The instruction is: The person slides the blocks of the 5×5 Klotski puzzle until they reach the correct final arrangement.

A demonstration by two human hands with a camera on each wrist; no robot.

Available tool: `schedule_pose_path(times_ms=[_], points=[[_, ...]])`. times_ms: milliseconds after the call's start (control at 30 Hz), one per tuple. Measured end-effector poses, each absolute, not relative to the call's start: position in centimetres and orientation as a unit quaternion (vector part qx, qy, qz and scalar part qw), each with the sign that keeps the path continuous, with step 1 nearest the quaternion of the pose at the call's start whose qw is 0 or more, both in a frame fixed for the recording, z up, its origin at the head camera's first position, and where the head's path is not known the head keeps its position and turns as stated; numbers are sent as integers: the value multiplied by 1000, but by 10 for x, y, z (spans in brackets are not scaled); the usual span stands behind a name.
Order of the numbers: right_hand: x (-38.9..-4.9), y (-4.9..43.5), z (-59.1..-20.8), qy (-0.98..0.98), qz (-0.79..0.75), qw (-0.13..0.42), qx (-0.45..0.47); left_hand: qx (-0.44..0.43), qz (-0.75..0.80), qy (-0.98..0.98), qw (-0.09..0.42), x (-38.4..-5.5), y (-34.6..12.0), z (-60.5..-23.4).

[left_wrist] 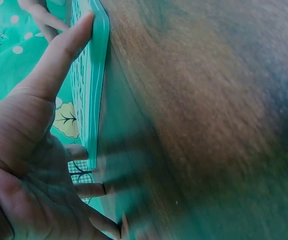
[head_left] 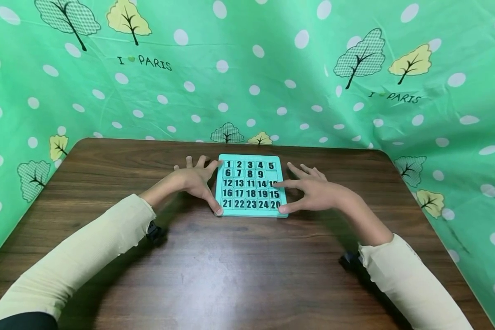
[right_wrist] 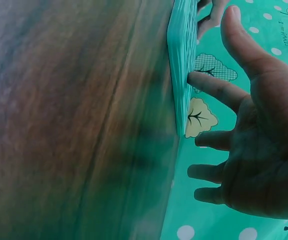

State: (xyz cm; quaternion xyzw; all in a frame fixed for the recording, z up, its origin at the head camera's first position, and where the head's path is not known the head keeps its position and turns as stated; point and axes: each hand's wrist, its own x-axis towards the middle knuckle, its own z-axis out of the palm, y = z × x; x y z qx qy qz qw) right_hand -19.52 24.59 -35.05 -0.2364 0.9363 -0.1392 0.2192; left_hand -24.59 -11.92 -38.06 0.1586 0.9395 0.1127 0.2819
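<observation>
A turquoise number slide puzzle (head_left: 250, 213) lies flat near the table's far edge. Black numbers fill its tiles, and one gap shows at the right end of the second row. My left hand (head_left: 193, 181) is spread along the puzzle's left side, thumb at the near corner and index finger at the upper left edge. From the right, my right hand (head_left: 315, 191) reaches over with its index fingertip on the last tile of the third row, partly covering its number. The right thumb is over the bottom right corner in the head view; its other fingers are extended beside the puzzle.
The dark wooden table (head_left: 214, 270) extends toward me in front of the puzzle. Behind it and at both sides hangs a green cloth (head_left: 251, 91) with white dots and trees. Black wrist devices (head_left: 154, 233) show below the pale sleeves (head_left: 86, 243).
</observation>
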Motion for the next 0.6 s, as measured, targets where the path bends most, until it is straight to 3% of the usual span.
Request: schedule_pose_path(times_ms=[367,600], points=[[-210,242,-354,942,-116,222,-222,164,116,936,289,-239,-117,-367],[-191,243,-346,931,-141,223,-251,161,113,938,287,-239,-117,-367]])
